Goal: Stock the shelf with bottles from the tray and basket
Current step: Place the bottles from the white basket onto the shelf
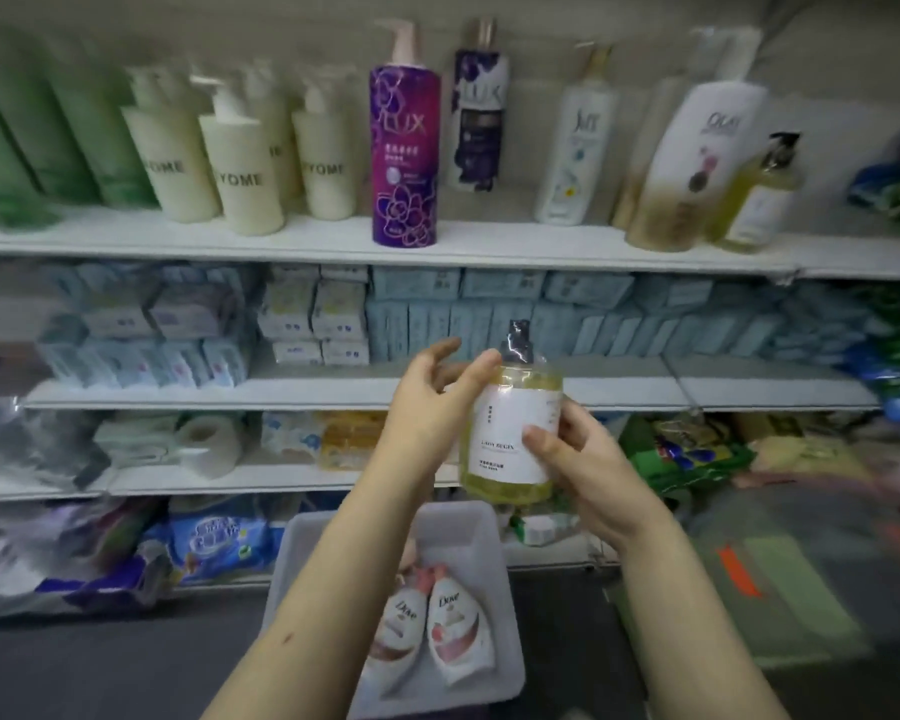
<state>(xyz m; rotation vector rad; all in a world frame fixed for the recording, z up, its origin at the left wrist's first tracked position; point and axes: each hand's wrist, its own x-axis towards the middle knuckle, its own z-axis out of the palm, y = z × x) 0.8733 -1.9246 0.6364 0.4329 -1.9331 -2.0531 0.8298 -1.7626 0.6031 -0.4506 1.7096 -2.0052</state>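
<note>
Right hand (588,459): clamped on the yellow bottle (507,407). The thumb is pressed flat on the white label, and the other fingers are wrapped behind it and hidden.
Left hand (427,397): fingers are held apart and loosely bent. One fingertip is laid against the bottle's shoulder and another is lifted clear. The rest are hidden behind the back of the hand.
Yellow bottle: held upright in the air between the two hands, in front of the shelves.
Pump cap (519,340): dark and wrapped in shiny film, just above the left fingertips. Its shape is hard to make out.
Tray (453,527): white, well below the fingers. It is partly covered by the left forearm (333,579), and its near edge is cut off by the frame.
Pouches (450,626): two are laid side by side in the tray, the left one partly hidden by the forearm.
Top shelf (489,246): well above the fingers, lined with standing bottles. A purple bottle (404,153) is seen up and left of the fingers, and a second yellow bottle (759,200) far up and right.
Boxes (489,314): stacked behind the fingers, with print blurred past reading.
Green shape (780,589): low on the right, too blurred to be named.
</note>
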